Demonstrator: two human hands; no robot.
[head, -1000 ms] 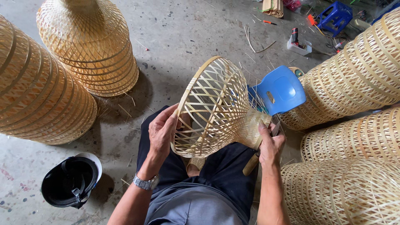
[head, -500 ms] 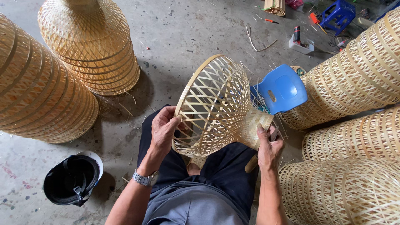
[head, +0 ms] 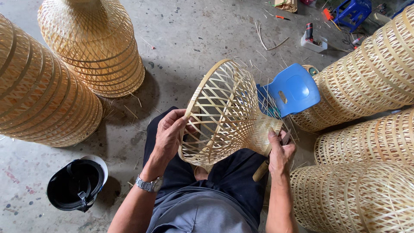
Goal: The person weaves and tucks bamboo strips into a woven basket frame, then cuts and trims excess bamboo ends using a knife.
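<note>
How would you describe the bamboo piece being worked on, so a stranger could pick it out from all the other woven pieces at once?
Start at the seated person's lap, between the stacks of woven shades on the concrete floor. The bamboo shade lies tilted there, left hand on its wide rim, right hand at its narrow neck. Unlike its neighbours, it is single, unstacked and hand-held.
</note>
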